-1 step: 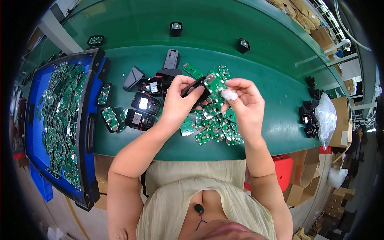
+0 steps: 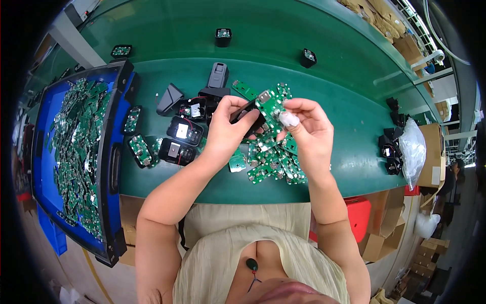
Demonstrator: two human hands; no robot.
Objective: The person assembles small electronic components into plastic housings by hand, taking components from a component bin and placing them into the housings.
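My left hand is closed around a black plastic housing, holding it tilted above the bench. In my right hand, a green circuit board is pinched between fingers and thumb. The thumb tip is wrapped in white material. The board's left end is at the housing's open side; whether it sits inside I cannot tell. Below both hands lies a loose pile of green circuit boards. Left of my left hand are open black housings with wires, and one housing with a board in it.
A blue bin heaped with boards stands at the left. Grey-and-black casings are behind my left hand. Several board-filled housings, one at the back, line the green bench. Black parts and a clear plastic bag lie at the right.
My right hand has shifted slightly left, and the circuit board has turned and moved closer over the black housing. My left hand stays almost still.
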